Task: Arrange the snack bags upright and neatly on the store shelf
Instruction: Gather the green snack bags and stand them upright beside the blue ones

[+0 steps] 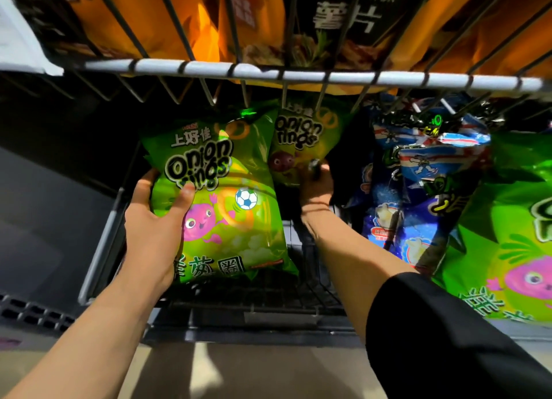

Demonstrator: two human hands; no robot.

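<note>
A green Onion Rings bag [227,201] stands upright at the left of the lower wire shelf [101,243]. My left hand [155,216] grips its left edge, thumb across the front. Behind it stands a second green Onion Rings bag [304,135]. My right hand [316,186] reaches deep into the shelf and holds that bag's lower right edge, fingers curled around it. Blue popcorn bags [397,207] lean to the right of my right arm, and another green Onion Rings bag [507,234] sits at the far right front.
An upper wire shelf [268,73] runs across just above my hands, holding orange bags [167,19] and a black beef-flavour chip bag [343,19]. A dark gap lies between the green bags and the blue ones. The floor shows below the shelf's front edge.
</note>
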